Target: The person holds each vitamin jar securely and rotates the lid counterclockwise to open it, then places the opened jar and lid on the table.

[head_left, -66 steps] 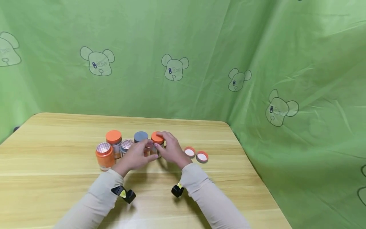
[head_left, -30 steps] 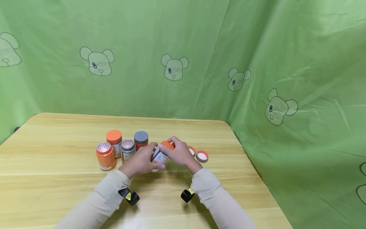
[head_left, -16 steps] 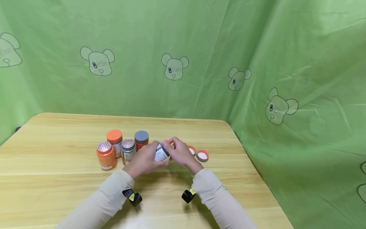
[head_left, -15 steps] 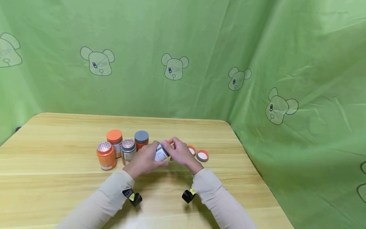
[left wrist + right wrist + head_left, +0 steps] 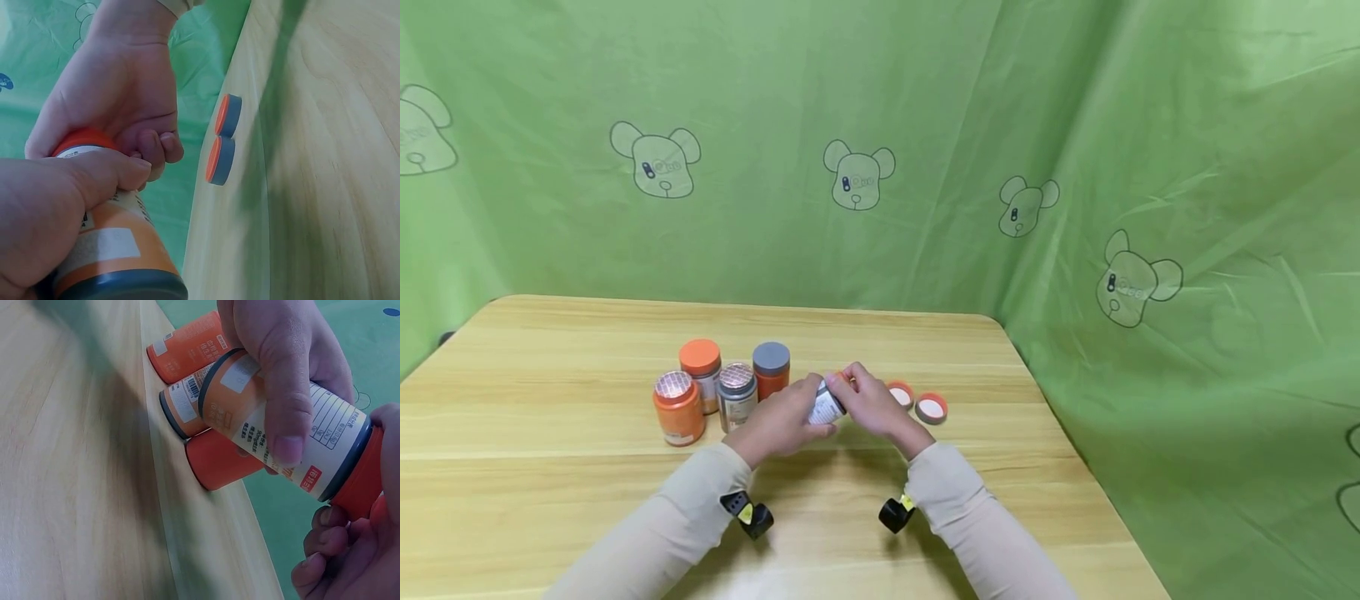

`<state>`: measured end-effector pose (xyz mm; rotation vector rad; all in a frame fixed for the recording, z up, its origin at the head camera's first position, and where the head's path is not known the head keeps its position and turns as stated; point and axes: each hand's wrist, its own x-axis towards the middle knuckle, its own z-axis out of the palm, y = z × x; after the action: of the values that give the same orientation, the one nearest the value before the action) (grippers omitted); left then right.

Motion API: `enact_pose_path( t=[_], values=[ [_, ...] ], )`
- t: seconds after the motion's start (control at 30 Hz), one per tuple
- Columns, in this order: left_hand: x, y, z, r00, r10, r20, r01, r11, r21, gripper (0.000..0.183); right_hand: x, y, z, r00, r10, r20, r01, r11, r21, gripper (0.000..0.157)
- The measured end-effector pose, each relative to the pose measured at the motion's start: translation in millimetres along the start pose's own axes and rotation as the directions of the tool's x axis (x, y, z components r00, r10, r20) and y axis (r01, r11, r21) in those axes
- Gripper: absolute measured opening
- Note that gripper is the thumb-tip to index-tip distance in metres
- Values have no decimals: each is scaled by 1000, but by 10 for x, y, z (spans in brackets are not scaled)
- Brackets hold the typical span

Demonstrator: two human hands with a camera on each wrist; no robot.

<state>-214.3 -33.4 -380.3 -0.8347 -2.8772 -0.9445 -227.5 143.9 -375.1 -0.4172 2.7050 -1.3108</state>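
My left hand [image 5: 782,421] grips the body of a supplement bottle [image 5: 827,406] with a white-and-orange label and dark base. The bottle is tilted, its cap end toward the right hand and clear of the table in the right wrist view. Fingers and thumb of my right hand [image 5: 876,406] wrap the orange cap [image 5: 359,475], which sits on the bottle's neck above a dark band. Much of the cap is hidden by that hand in the head view. The left thumb lies along the label in the left wrist view.
Left of the hands stand an orange bottle [image 5: 678,412] and a grey bottle [image 5: 737,407], both with foil seals showing. Behind them are an orange-capped bottle [image 5: 701,357] and a grey-capped bottle [image 5: 771,358]. Two lids, one lid [image 5: 932,407] nearer, lie upturned at right on the wooden table [image 5: 587,492].
The bottle, upright on the table at first, has been lifted, tilted and drawn toward the person. The left hand now grips its body and the right its cap. Other bottles have stayed put.
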Motion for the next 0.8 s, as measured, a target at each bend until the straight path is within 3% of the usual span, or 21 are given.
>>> enact_pose_path(
  t=[0.5,0.8],
  values=[
    [27,-34,-14,1000,-6,10,5,999,34,56,18,48,15,997,-73,-6,73,997,0,29],
    [20,-36,-14,1000,8,4,-7,1000,-20,54,2,57,-2,996,-88,7,87,995,39,32]
  ],
)
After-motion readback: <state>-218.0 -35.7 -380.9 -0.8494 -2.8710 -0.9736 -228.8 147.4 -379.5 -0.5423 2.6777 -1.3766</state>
